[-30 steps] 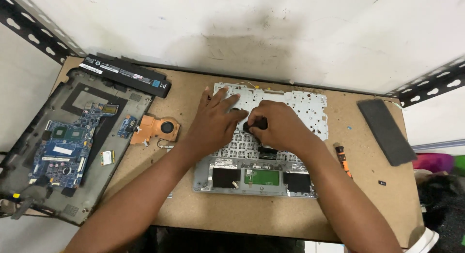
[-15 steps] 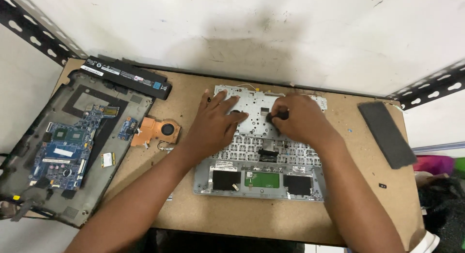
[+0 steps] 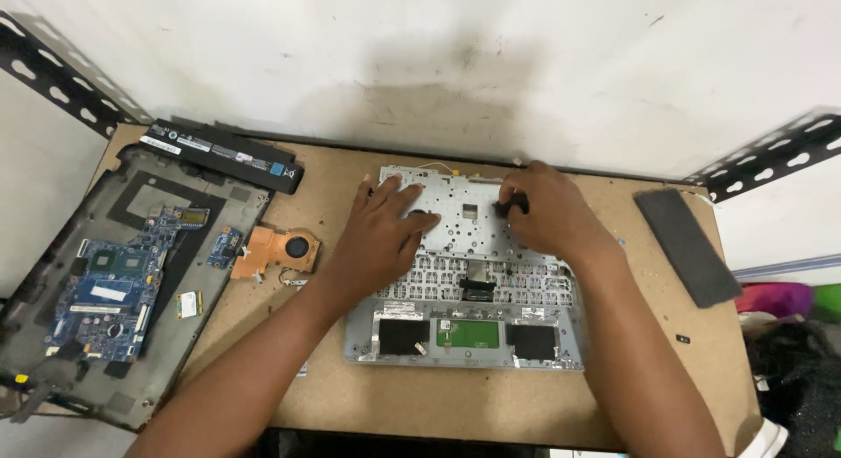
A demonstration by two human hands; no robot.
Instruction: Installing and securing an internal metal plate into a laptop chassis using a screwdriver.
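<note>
Flatly, the left hand lies spread on the upturned silver laptop palmrest panel; the right hand pinches a small dark tool upright over its far edge.

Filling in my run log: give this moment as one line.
left hand: flat on laptop palmrest panel | right hand: pinching small dark part at panel's top | copper fan: left, untouched

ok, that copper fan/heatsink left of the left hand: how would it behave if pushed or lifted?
The heatsink lies flat, so it should slide, not roll. Thin copper plate probably bends easily. Irregular shape with the fan on one side, so it may tilt when lifted from an edge.
</note>
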